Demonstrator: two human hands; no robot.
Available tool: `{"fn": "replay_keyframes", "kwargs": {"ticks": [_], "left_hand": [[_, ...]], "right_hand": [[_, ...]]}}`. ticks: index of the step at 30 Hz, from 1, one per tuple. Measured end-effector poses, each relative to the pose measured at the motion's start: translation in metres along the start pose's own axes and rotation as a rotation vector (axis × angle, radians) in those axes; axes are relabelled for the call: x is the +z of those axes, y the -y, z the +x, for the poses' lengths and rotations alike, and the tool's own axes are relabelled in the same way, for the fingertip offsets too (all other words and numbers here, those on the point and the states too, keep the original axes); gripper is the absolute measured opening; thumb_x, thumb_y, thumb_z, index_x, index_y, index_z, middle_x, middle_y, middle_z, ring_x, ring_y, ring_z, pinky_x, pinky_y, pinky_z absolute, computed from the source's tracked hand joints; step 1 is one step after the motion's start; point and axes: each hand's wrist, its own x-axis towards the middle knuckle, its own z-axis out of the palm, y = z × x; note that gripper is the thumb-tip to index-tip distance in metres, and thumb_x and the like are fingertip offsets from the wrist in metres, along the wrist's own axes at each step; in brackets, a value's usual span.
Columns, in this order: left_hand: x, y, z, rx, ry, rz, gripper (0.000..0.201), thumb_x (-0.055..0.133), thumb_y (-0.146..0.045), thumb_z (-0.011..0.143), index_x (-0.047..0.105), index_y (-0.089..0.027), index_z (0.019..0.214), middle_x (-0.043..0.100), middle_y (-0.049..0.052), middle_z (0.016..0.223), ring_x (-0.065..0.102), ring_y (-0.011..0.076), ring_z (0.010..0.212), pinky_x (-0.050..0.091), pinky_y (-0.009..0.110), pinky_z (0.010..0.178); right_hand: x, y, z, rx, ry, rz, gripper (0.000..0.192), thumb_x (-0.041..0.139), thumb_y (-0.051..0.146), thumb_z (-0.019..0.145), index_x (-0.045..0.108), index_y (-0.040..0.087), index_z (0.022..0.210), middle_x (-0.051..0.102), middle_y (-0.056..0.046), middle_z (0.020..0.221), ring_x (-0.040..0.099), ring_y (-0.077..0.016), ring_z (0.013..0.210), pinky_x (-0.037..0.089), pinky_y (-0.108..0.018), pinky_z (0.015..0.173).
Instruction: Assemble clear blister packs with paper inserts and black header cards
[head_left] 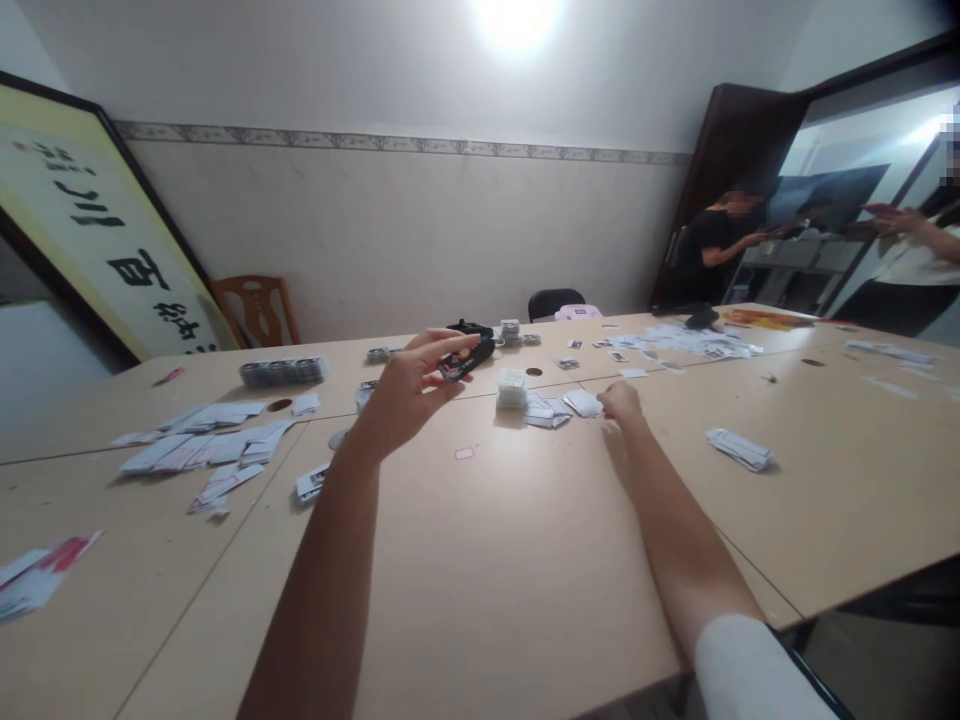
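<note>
Lying across the wide tan table point(480, 560) are loose piles rather than any box or tray: a small clear stack point(512, 388) just right of centre, a fan of white cards point(559, 408) beside it, and a long row of dark discs point(283, 372) in the upper left part of the tabletop. Raised above the table at centre frame, the left hand point(409, 395) pinches a small black object point(466, 358) between thumb and fingertips, the object jutting out to the right of the fingers and clear of the surface. Right of centre, the right hand point(621, 402) rests knuckles-up on the table, fingers curled loosely and touching the edge of the white cards; whether it grips one cannot be told. More scattered papers point(217, 445) lie at left.
</note>
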Motion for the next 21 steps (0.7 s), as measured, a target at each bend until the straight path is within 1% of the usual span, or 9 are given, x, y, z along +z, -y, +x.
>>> {"fn": "replay_keyframes", "kwargs": {"ticks": [3,5,9,11,12,15,18,19,21], "left_hand": [[0.004,0.003,0.001,-0.012,0.061,0.05,0.043,0.067,-0.014,0.084,0.072,-0.025,0.125,0.061,0.009,0.135,0.066,0.0226,0.111,0.062,0.038,0.092],[0.006,0.002,0.002,-0.021,0.091,0.08,0.038,0.064,-0.015,0.086,0.073,-0.024,0.122,0.062,0.01,0.137,0.068,0.0226,0.11,0.061,0.039,0.092],[0.009,-0.003,0.002,-0.046,0.111,0.071,0.033,0.063,-0.018,0.088,0.074,-0.022,0.119,0.06,0.013,0.14,0.074,0.0193,0.092,0.064,0.034,0.077],[0.011,-0.006,0.002,-0.064,0.092,0.08,0.033,0.063,-0.016,0.086,0.072,-0.02,0.118,0.061,0.014,0.138,0.074,0.0172,0.082,0.063,0.031,0.07],[0.013,-0.007,0.002,-0.079,0.074,0.093,0.035,0.063,-0.014,0.085,0.071,-0.02,0.118,0.063,0.014,0.136,0.074,0.0159,0.077,0.062,0.03,0.067],[0.019,-0.011,0.002,-0.1,-0.019,0.162,0.042,0.059,-0.004,0.079,0.068,-0.02,0.118,0.069,0.01,0.125,0.073,0.0145,0.073,0.06,0.027,0.064],[0.027,-0.015,0.003,-0.042,-0.165,0.284,0.046,0.058,0.004,0.073,0.068,-0.019,0.111,0.073,0.006,0.117,0.073,0.0176,0.092,0.06,0.026,0.074],[0.029,-0.015,0.003,-0.023,-0.207,0.319,0.045,0.06,0.004,0.073,0.068,-0.019,0.11,0.074,0.005,0.116,0.073,0.018,0.095,0.059,0.026,0.075],[0.033,-0.015,0.004,-0.013,-0.252,0.362,0.039,0.064,0.001,0.076,0.068,-0.019,0.109,0.074,0.005,0.114,0.073,0.0158,0.084,0.059,0.025,0.072]], "right_hand": [[-0.013,0.029,-0.015,-0.09,0.097,0.069,0.027,0.066,0.031,0.097,0.065,0.01,0.114,0.07,-0.009,0.099,0.069,-0.0167,0.079,0.06,-0.031,0.069],[-0.024,0.054,-0.034,-0.234,0.175,0.156,0.027,0.068,0.031,0.095,0.067,0.007,0.107,0.071,-0.011,0.083,0.067,-0.014,0.062,0.056,-0.025,0.056],[-0.038,0.1,-0.097,-0.546,0.327,0.369,0.035,0.062,0.05,0.096,0.065,0.019,0.113,0.073,-0.007,0.094,0.071,-0.0139,0.074,0.06,-0.024,0.065],[-0.034,0.114,-0.134,-0.775,0.553,0.478,0.044,0.066,0.057,0.089,0.062,0.021,0.116,0.072,-0.008,0.1,0.072,-0.0191,0.082,0.061,-0.03,0.065],[-0.029,0.117,-0.151,-0.845,0.575,0.485,0.048,0.069,0.058,0.085,0.06,0.022,0.116,0.071,-0.007,0.099,0.072,-0.0202,0.084,0.06,-0.03,0.063],[-0.004,0.123,-0.189,-0.881,0.425,0.494,0.056,0.077,0.056,0.079,0.052,0.025,0.118,0.065,-0.007,0.109,0.069,-0.0206,0.085,0.057,-0.032,0.063],[0.021,0.126,-0.206,-0.829,0.203,0.628,0.066,0.079,0.055,0.075,0.044,0.027,0.123,0.057,-0.009,0.12,0.067,-0.0224,0.092,0.057,-0.034,0.064],[0.027,0.126,-0.208,-0.821,0.174,0.684,0.068,0.079,0.056,0.074,0.042,0.028,0.124,0.055,-0.009,0.123,0.067,-0.0228,0.095,0.056,-0.033,0.063],[0.036,0.127,-0.21,-0.825,0.172,0.771,0.07,0.08,0.056,0.073,0.042,0.029,0.124,0.052,-0.009,0.126,0.065,-0.0236,0.1,0.056,-0.033,0.064]]}}
